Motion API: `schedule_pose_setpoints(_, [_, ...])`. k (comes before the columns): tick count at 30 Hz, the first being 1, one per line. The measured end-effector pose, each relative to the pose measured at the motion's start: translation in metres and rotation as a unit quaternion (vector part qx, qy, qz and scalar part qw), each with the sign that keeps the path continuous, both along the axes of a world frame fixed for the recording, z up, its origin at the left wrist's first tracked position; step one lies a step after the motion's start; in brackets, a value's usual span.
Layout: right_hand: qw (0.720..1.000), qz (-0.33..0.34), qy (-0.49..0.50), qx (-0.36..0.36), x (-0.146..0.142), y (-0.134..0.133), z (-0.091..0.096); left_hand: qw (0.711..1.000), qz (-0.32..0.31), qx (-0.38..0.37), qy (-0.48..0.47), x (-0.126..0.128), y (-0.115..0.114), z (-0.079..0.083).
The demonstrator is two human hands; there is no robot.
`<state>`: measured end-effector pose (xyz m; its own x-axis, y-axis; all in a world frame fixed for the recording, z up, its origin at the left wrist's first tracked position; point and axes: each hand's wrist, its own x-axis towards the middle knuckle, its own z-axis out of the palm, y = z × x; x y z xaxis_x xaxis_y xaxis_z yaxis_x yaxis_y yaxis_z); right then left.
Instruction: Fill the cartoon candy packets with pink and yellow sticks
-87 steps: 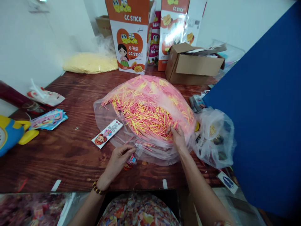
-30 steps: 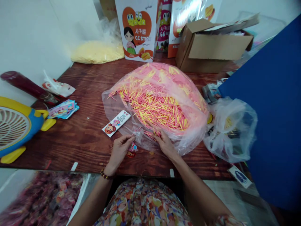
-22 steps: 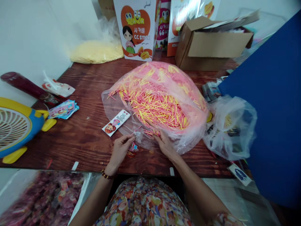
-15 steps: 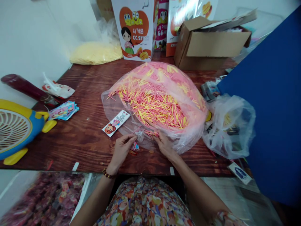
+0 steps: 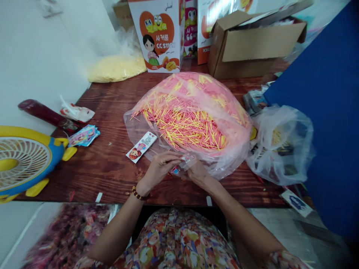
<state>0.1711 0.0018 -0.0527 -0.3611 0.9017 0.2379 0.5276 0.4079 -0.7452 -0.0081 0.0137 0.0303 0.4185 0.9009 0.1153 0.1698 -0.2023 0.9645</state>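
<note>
A large clear plastic bag (image 5: 235,158) lies open on the table, full of thin pink and yellow sticks (image 5: 187,129). At its near edge my left hand (image 5: 161,168) pinches a small clear printed wrapper (image 5: 188,160). My right hand (image 5: 199,175) is closed at the wrapper's other side; the sticks seen in its fingers a moment ago are now hidden behind the wrapper. Under my left fingers lies another small printed piece (image 5: 174,170), partly covered. A stack of white printed labels (image 5: 141,147) rests on the bag's left edge.
On the left stand a yellow and blue fan (image 5: 57,160), a dark red bottle (image 5: 42,112) and printed packets (image 5: 84,135). Printed boxes (image 5: 159,37) and an open carton (image 5: 252,48) line the back. A plastic bag (image 5: 280,149) sits at right beside a blue panel (image 5: 331,123).
My left hand has moved right to meet my right hand, bringing the clear wrapper over the sticks held there. The view has shifted slightly.
</note>
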Motion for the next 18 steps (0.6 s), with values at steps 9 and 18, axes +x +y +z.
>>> schedule_pose_setpoints(9, [0.999,-0.004,0.024,-0.040,0.002,-0.005,0.015,0.996,0.066,-0.040,-0.033,-0.004,0.003,-0.006])
schedule_pose_setpoints(18, [0.988,-0.025,0.071,-0.133,0.008,-0.007,0.023,0.916,0.218,-0.243,-0.232,-0.013,0.021,-0.012])
